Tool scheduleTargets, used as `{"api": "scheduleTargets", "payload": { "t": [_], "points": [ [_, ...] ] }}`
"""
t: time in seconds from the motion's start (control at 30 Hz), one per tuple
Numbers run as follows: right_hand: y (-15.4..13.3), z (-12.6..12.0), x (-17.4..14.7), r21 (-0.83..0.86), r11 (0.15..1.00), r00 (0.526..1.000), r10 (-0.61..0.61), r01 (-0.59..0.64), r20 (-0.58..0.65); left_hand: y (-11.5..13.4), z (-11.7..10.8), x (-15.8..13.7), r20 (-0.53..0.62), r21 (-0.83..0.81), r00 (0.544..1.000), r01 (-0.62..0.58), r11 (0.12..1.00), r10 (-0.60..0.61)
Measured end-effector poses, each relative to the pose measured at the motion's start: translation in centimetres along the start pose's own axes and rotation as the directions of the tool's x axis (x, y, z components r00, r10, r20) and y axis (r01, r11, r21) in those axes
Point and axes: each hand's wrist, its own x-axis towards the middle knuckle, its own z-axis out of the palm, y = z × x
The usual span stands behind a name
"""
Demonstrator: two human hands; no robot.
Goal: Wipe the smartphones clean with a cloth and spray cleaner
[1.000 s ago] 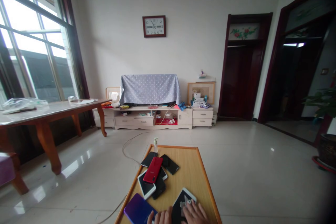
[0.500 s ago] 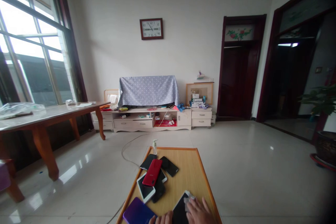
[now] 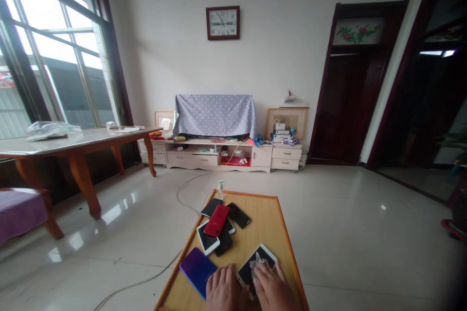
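Observation:
A white smartphone [image 3: 267, 252] with a dark screen lies aslant on the wooden tray table [image 3: 262, 209]. My right hand [image 3: 272, 284] presses a crumpled whitish tissue [image 3: 255, 263] onto its screen, fingers close together over it. Beside the phone's lower left edge rests my left hand [image 3: 223, 284], fingers laid out flat, the thumb close to that edge; whether it touches is hard to see. A purple-blue phone [image 3: 198, 269] lies just left of my left hand, partly covered by it. Both wrists run out of the bottom of the picture.
Farther up the tray table, a red phone [image 3: 217, 221] lies over several others, including a white one [image 3: 207, 239] and a black one [image 3: 240, 215]. A clear pump bottle [image 3: 221, 189] stands at the far end. A cable [image 3: 146, 279] runs along the floor at the left.
The view has tilted down and shifted left, showing more of both hands. On the phone, the tissue under my right hand has moved from the upper end towards the middle of the screen.

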Motion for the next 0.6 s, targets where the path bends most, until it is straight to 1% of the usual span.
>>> {"api": "scheduleTargets", "payload": {
  "t": [0.07, 0.17, 0.3, 0.43, 0.6],
  "points": [
    [-0.3, -1.0, 0.0, 0.028, 0.999, 0.998, 0.022, -0.024, 0.056, -0.3, -0.8, 0.1, 0.081, 0.003, 0.997, 0.014, 1.000, -0.014],
    [-0.7, -1.5, -0.1, 0.061, 0.997, 0.995, 0.047, -0.052, 0.084, -0.6, -2.3, 0.3, 0.205, -0.002, 0.978, -0.028, 1.000, 0.027],
    [-1.3, -2.0, -0.2, 0.099, 0.992, 0.991, 0.065, -0.077, 0.117, -1.2, -4.1, 0.4, 0.298, -0.024, 0.952, -0.062, 0.998, 0.067],
    [-1.7, -2.8, -0.2, 0.118, 0.987, 0.987, 0.095, -0.111, 0.132, -2.3, -4.5, 0.0, 0.339, -0.005, 0.939, -0.061, 0.998, 0.059],
    [-1.7, -3.4, -0.2, 0.136, 0.982, 0.983, 0.113, -0.133, 0.144, -3.9, -4.5, -0.4, 0.310, 0.017, 0.950, -0.047, 0.999, 0.039]
  ]
}}
